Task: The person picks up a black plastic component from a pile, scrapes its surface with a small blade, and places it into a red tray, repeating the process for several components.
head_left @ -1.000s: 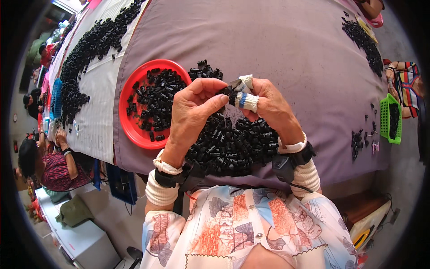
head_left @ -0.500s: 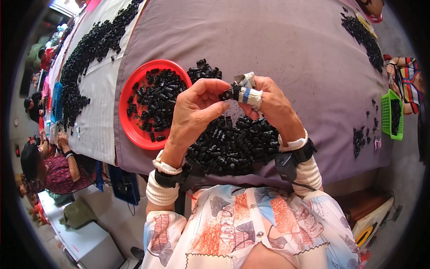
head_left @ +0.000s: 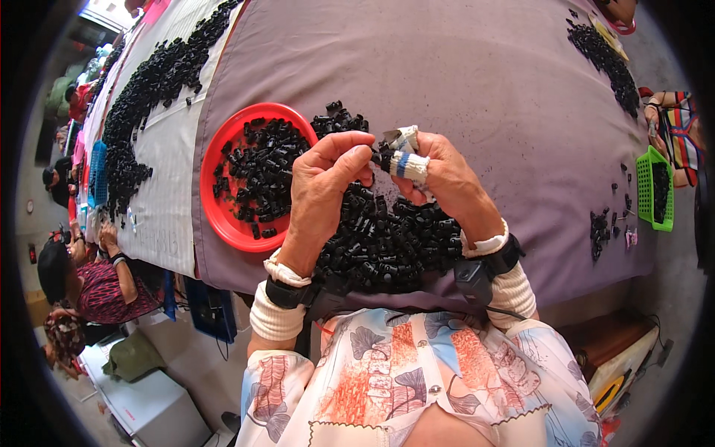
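Observation:
Over the table, my two hands meet close together in front of me. My left hand [head_left: 324, 190] is closed, thumb and forefinger pinched at a small black plastic part [head_left: 383, 156]. My right hand [head_left: 450, 179] has white finger sleeves [head_left: 410, 165] with a blue stripe. Its fingers are curled around the other end of the part, and a small grey metal blade [head_left: 392, 135] sticks out at the sleeved fingers. Under my hands lies a heap of black plastic parts [head_left: 387, 249]. To the left, a red round tray [head_left: 223, 232] holds many more.
A smaller cluster of parts [head_left: 339, 119] lies beyond the tray. On a pale cloth at left is a long pile [head_left: 160, 78], with a co-worker [head_left: 112, 287] beside it. Far right are another pile [head_left: 607, 63], a green basket [head_left: 646, 194] and a person in stripes [head_left: 681, 134].
My left fingertips have drawn slightly left and closed in, so less of the black part shows. My right hand has shifted a little, still facing the left. The view has moved slightly.

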